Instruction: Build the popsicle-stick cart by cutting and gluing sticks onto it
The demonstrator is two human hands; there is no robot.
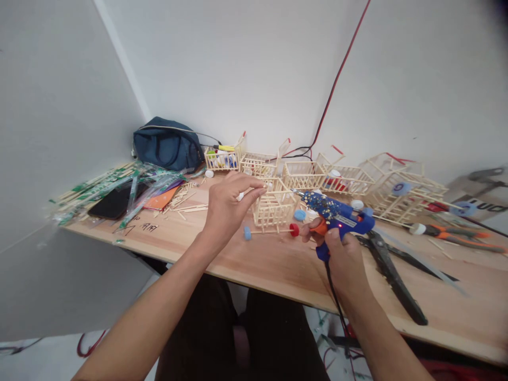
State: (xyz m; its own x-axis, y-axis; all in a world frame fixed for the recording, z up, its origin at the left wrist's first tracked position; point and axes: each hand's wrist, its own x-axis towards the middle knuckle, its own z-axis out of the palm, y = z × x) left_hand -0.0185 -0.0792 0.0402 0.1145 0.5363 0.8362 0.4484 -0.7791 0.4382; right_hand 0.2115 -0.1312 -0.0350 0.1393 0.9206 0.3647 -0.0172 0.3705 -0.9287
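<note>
My right hand is wrapped round a blue glue gun, with fingers at its orange trigger and a small red light glowing on its body. The gun's speckled nozzle end points left, towards a small cart of thin wooden sticks. Blue and red bottle caps serve as wheels on the cart's front axle stick. Just above the cart's left side, my left hand is closed in a pinch; whatever sits between thumb and forefinger is too small to name. Beside the nozzle lies a loose blue cap.
More stick carts line the wall. Left are a dark blue pouch, a phone, plastic-wrapped sticks and loose stick pieces. Right lie large black-handled cutters and orange-grey pliers. The gun's cord hangs over the table edge.
</note>
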